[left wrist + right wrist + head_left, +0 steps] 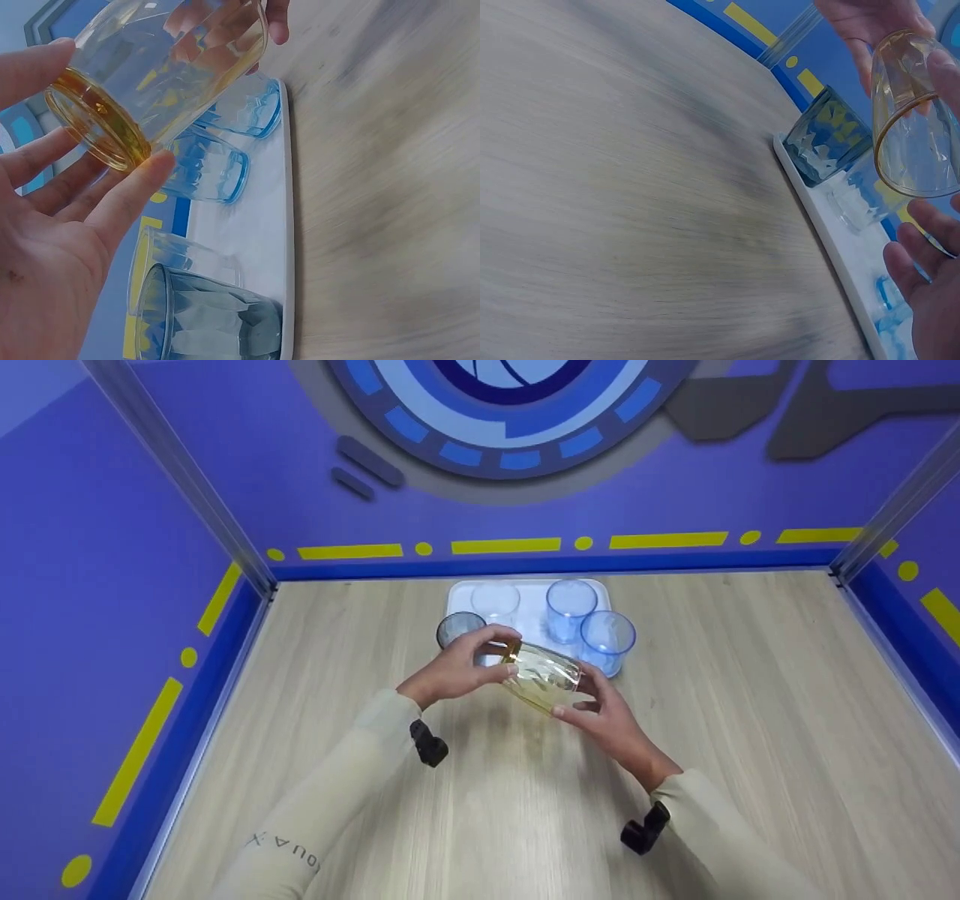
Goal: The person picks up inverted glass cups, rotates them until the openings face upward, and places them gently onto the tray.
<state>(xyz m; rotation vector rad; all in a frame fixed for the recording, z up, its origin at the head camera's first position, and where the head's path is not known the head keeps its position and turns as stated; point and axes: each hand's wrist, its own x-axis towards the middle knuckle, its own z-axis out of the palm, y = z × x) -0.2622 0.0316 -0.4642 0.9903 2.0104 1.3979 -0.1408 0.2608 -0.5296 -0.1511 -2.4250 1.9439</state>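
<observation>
A yellow-tinted clear drinking glass (541,676) is held tilted on its side above the table, in front of a tray. My left hand (466,666) grips its thick amber base (101,120) between thumb and fingers. At the mouth end, my right hand (611,727) holds the glass near its rim (889,139), thumb on one side and fingers on the other. The white tray (531,615) carries a dark grey glass (217,319), a colourless glass (495,601) and two blue glasses (571,607), all upright. My hands partly hide the tray's front edge in the head view.
The wood-grain table (360,615) spreads around the tray. A blue back wall (510,521) with yellow marks stands just behind it, and side walls (112,645) rise left and right. Small black cameras (429,744) sit on both wrists.
</observation>
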